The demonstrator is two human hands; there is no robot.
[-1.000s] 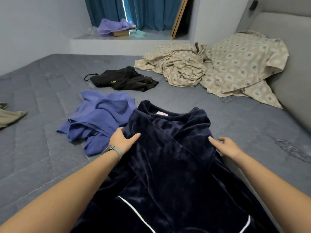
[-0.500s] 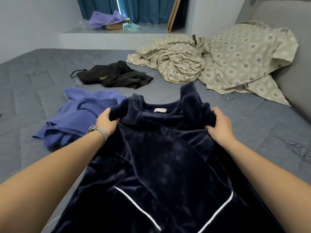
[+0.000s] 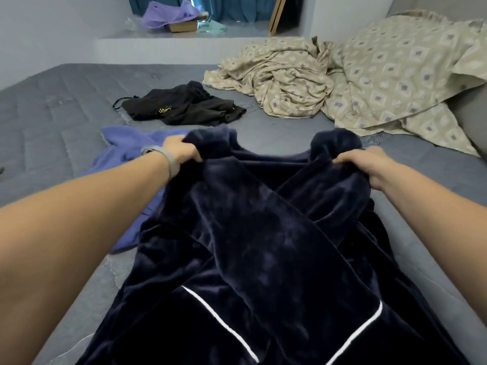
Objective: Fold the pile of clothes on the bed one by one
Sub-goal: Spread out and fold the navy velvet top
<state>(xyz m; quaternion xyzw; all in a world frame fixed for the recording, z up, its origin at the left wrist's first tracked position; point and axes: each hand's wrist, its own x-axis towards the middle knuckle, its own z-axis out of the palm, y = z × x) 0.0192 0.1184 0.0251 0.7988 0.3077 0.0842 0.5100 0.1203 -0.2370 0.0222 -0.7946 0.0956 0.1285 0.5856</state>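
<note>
Here, plush navy velvet garment [image 3: 263,233] bunched in both hands [image 3: 181,154].

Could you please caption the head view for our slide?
Left hand and right hand grip navy velvet garment shoulders over the bed.

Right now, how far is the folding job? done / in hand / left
Done: no folded garment is in view. In hand: the left hand and right hand each grip a shoulder of the navy velvet top, its sleeves crossed over the front. Left: the blue garment beside it and the black garment further up the bed, both crumpled.
</note>
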